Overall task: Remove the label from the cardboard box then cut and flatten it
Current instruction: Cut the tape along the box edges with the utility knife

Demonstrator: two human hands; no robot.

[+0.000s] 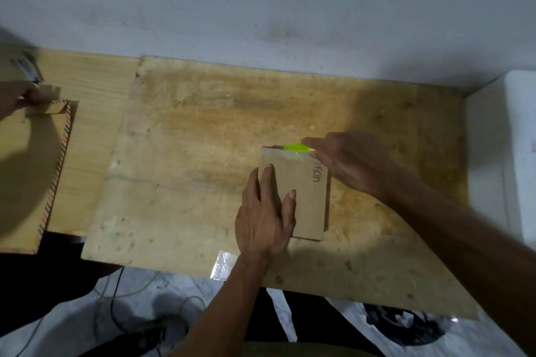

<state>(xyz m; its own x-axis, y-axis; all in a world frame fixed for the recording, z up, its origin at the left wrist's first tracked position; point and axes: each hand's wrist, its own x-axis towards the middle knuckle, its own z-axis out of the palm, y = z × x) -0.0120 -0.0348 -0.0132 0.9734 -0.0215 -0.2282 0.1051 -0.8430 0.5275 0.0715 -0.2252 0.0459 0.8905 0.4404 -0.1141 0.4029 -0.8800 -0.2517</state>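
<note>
Box (304,194) flat on plywood (203,153), long axis running away from viewer; left hand (265,217) spread atop, right hand (352,162) pinching green cutter (297,148).

small brown cardboard box (304,191), lying flat, taped

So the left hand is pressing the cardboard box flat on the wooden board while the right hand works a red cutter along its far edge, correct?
Not quite: the cutter is bright yellow-green, not red. The head view shows it at the far edge of the cardboard box, held by the right hand. The left hand does press the box down on the wooden board.
</note>
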